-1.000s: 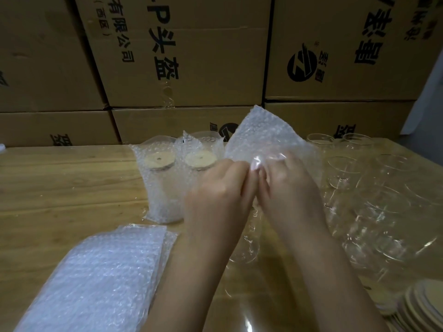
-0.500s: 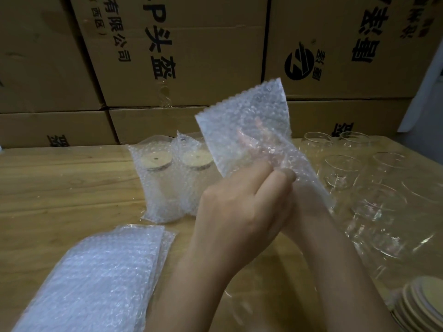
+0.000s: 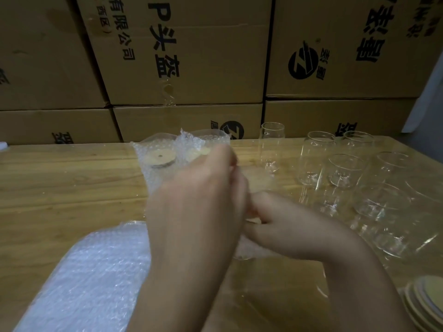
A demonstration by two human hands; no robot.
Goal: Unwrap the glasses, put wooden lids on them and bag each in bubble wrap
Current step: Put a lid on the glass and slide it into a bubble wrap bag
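Note:
My left hand [image 3: 199, 200] and right hand [image 3: 287, 226] meet low over the table's middle, both gripping a bubble wrap bag [image 3: 249, 250]. Only the bag's lower edge shows beneath them, and my left hand's fingertips are hidden behind its back. Two bagged glasses with wooden lids [image 3: 159, 161] stand just behind my left hand. Several bare glasses [image 3: 345, 171] stand and lie to the right. A tall narrow glass [image 3: 272, 147] is behind my hands. A blurred tan patch lies above my right hand; I cannot tell what it is.
A stack of flat bubble wrap bags [image 3: 91, 271] lies at the near left. Wooden lids [image 3: 426, 300] are piled at the near right corner. Cardboard boxes [image 3: 191, 68] form a wall along the table's [image 3: 60, 188] far edge.
The bubble wrap bag, held up and opened with my right hand inside it, has come down low between both hands. My left hand now covers most of it.

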